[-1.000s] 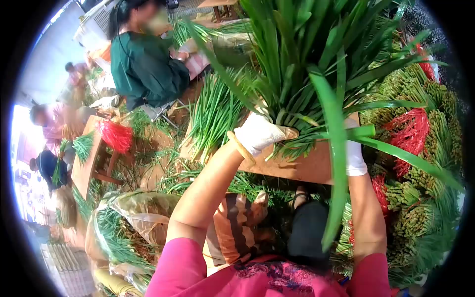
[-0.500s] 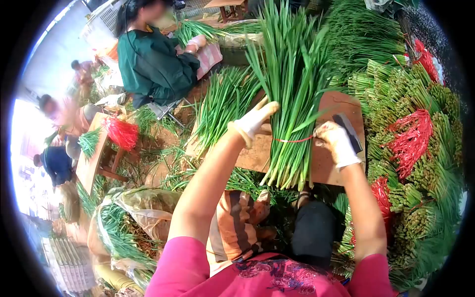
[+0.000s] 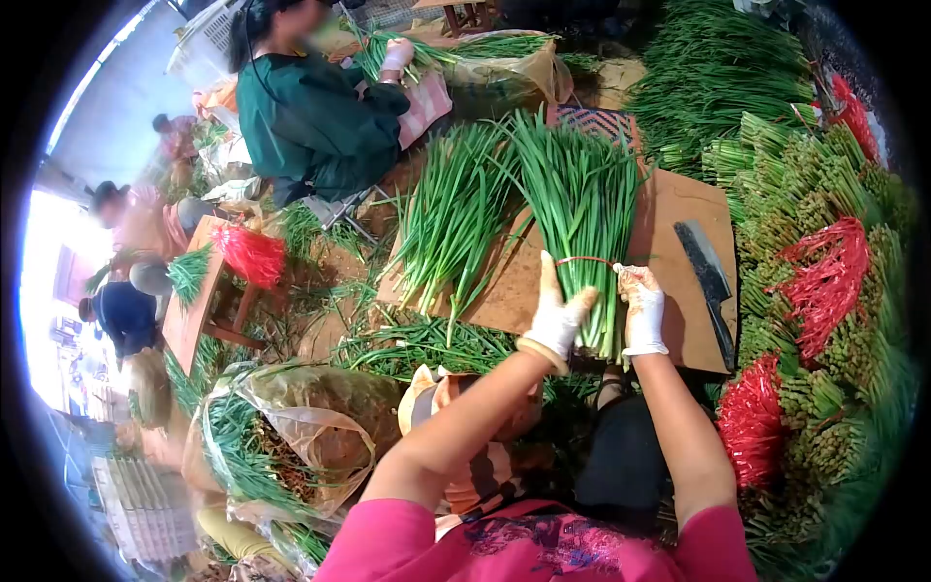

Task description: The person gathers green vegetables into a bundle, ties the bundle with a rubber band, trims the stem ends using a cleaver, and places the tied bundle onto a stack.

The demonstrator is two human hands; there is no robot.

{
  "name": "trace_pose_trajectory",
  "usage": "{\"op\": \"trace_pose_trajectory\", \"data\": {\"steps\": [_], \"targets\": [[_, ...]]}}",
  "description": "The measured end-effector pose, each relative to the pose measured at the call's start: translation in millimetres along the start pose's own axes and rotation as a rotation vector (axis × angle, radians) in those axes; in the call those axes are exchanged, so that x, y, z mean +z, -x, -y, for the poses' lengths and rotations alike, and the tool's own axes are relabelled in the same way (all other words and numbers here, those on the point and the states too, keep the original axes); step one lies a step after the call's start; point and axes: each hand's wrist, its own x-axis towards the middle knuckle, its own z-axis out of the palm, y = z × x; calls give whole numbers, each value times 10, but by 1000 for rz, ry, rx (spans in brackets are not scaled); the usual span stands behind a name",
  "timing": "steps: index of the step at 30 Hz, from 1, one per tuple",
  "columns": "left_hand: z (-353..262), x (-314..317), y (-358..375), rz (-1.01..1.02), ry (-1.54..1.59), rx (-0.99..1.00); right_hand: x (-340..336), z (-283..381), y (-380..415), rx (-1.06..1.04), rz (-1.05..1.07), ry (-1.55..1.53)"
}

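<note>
A bundle of long green stalks (image 3: 582,209) lies on the wooden board (image 3: 679,218), with a thin red tie (image 3: 585,259) around its lower part. My left hand (image 3: 560,315), in a white glove, rests against the left side of the stalk ends, its fingers apart. My gloved right hand (image 3: 641,306) is closed at the right side of the bundle, pinching the end of the red tie. Left of the bundle lies a loose pile of stalks (image 3: 451,213). On the board's right side is a knife (image 3: 705,276) with a dark handle.
A co-worker in dark green (image 3: 310,121) sits at the upper left, holding stalks. Stacked bundles (image 3: 824,291) with red ties (image 3: 752,417) line the right side. A plastic-wrapped sack (image 3: 330,417) stands at lower left. Further left are a small bench (image 3: 199,310) and other people.
The bundle has come down flat onto the board. My left hand has moved down and right to its lower end. My right hand remains at the tie; the knife shows more fully.
</note>
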Motion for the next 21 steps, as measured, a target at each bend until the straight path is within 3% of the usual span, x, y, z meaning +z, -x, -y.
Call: {"op": "trace_pose_trajectory", "data": {"steps": [3,5,6,8,9,12,16,17,19,21], "targets": [[-155,-329,-182,9,140,110,-66,81,-36,50,73,-33],[-187,-612,-296,65,-599,221,-60,79,-42,41,118,-38],[-288,-550,-255,27,-458,186,-44,62,-37,47,104,-29],[-34,-669,-430,84,-483,248,-13,-5,-34,51,74,-8],[-65,-631,-456,100,-487,278,50,-62,5,-85,91,-41],[-205,-621,-443,213,-623,86,94,-125,32,-21,37,14],[-493,-626,-423,227,-890,269,45,-12,-32,-106,146,16],[-530,-558,-317,54,-761,399,41,18,-59,-168,158,60],[-778,-328,-38,111,-882,715,148,265,-42,-7,245,11],[-927,-42,333,340,-1143,554,226,380,-47,59,275,4]]}}
